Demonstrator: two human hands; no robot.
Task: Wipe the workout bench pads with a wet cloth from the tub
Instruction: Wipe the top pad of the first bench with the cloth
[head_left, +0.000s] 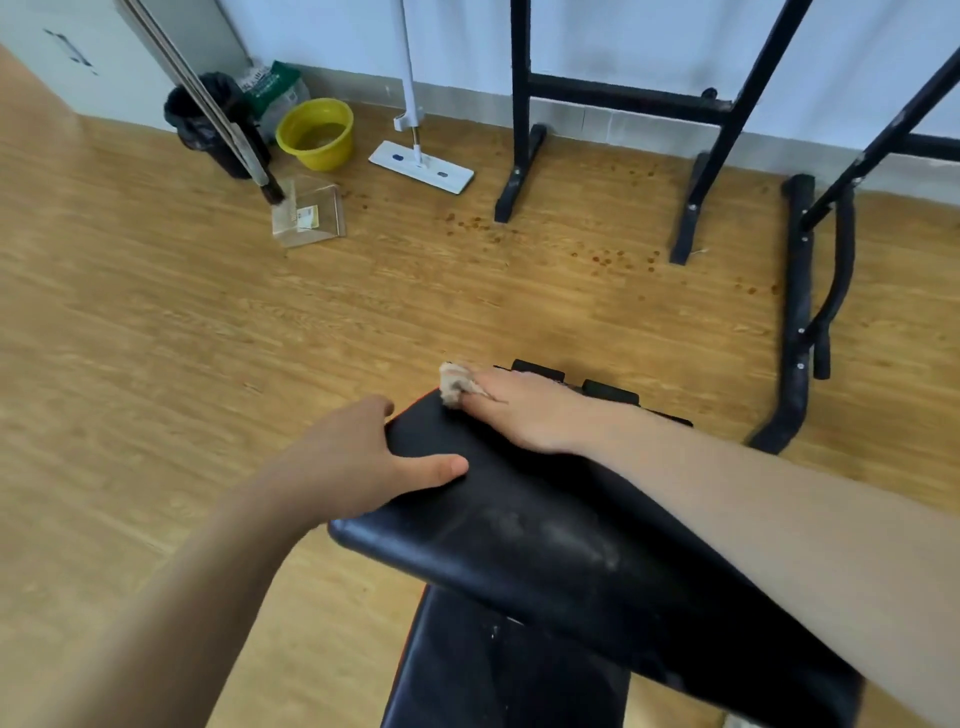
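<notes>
The cloth (456, 383), a small pale wad, sits on the far corner of the black upper pad (519, 545) of the bench, bunched at the fingertips of the right hand (524, 410). That hand lies palm down on the pad with its fingers drawn in around the wad; how tightly they close cannot be made out. Just to the near left of those fingers the left hand (353, 462) grips the pad's left edge, thumb flat on top and pointing toward the right wrist, fingers curled over the side. The pad shows pale dusty smears on the part nearer than both hands. Below it, nearest the camera, lies a second black pad, the lower pad (467, 675). Just beyond the right fingertips two black frame ends (537, 370) stick out past the pad. Farther out and to the right of the fingers stand black metal racks (519, 130) on the wooden floor (156, 312), with brown spots (597, 257) scattered between their feet. Well beyond the left fingers, against the wall, sits the yellow tub (317, 132), with a flat white mop (421, 166) to its right. A black bin bag (202, 114) and a green-and-white sack (272, 85) are to its left, and a clear plastic box (309, 213) lies in front of it beside a leaning metal pole (208, 104).
</notes>
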